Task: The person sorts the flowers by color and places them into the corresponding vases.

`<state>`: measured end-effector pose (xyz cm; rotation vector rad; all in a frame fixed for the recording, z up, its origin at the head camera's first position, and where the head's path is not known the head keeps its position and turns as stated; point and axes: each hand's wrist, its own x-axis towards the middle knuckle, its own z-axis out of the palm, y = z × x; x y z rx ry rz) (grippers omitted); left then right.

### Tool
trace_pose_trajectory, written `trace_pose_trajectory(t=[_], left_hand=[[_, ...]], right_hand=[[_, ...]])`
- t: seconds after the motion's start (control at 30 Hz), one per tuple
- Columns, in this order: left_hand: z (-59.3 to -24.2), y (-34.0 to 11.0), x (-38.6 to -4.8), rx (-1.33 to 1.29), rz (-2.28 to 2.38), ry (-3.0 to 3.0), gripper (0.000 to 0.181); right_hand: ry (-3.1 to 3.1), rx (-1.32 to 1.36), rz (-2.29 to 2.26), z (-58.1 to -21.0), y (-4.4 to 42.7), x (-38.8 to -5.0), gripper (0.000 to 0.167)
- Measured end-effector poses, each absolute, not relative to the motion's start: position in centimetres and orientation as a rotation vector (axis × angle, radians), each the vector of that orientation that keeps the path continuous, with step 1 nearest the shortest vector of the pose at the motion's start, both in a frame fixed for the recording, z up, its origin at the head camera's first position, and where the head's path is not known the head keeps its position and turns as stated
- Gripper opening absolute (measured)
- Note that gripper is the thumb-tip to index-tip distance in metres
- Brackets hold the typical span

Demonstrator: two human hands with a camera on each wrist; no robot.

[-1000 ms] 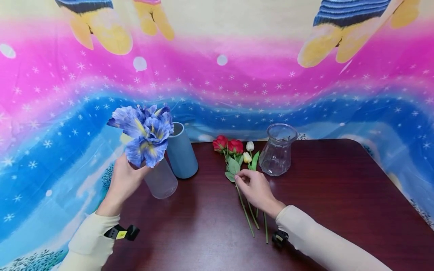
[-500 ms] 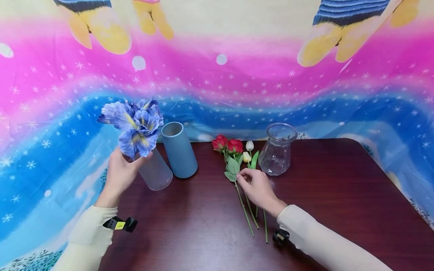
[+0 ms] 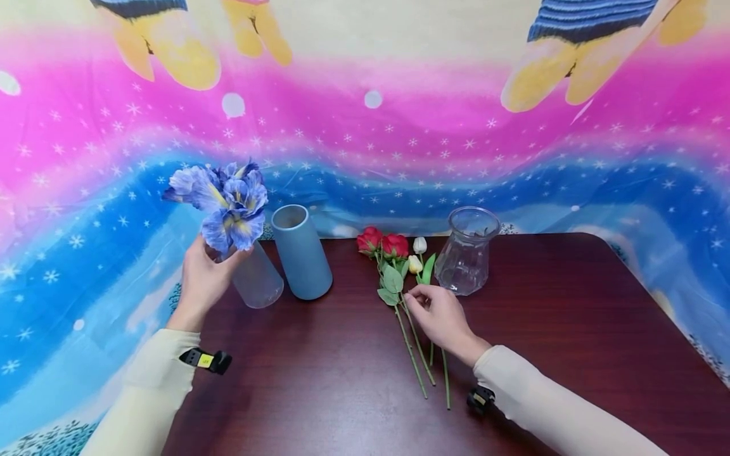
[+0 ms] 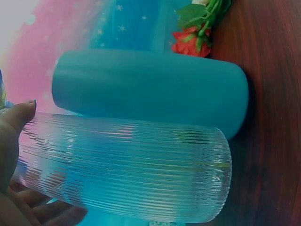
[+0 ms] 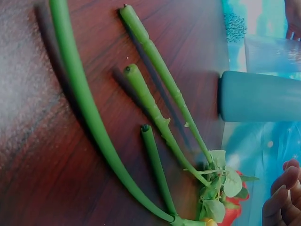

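Observation:
My left hand (image 3: 201,282) grips the upper part of a clear ribbed vase (image 4: 127,165). Blue artificial irises (image 3: 230,206) rise from its mouth. In the head view that vase tilts a little, at the left end of the table. My right hand (image 3: 441,316), fingers loosely bent, hovers over flower stems (image 5: 162,84) with nothing seen in its grasp. Those stems lie on the table and belong to red roses (image 3: 395,246) and pale tulips (image 3: 416,264). From the right wrist, only bent fingertips (image 5: 282,193) show, apart from the stems.
A blue-grey vase (image 3: 302,263) stands just right of the ribbed one. Behind my right hand is a clear faceted glass vase (image 3: 464,263). The dark wooden table (image 3: 342,380) backs onto a colourful printed cloth (image 3: 319,126).
My left hand has carried the ribbed vase and irises left and farther back, away from the blue-grey vase. The right hand has shifted slightly right, off the rose leaves.

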<state>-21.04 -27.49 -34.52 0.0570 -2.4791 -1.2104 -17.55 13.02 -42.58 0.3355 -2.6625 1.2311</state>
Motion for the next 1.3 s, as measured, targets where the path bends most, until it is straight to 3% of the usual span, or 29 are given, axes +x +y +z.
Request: trace_pose_trajectory(t=[0.37, 0.97, 1.3], left_hand=[[-35.8, -28.2, -22.9, 0.142, -1.212, -2.499, 0.082], [-37.2, -28.8, -25.1, 0.205, -1.237, -2.491, 0.079], [-37.5, -28.7, -25.7, 0.216, -1.262, -2.522, 0.086]], right_hand=[[-2.661, 0.332, 1.225, -42.6, 13.4, -17.4, 0.016], [-2.674, 0.303, 1.211, -42.8, 13.5, -17.3, 0.015], [-2.661, 0.312, 1.206, -42.9, 13.3, -17.3, 0.014]])
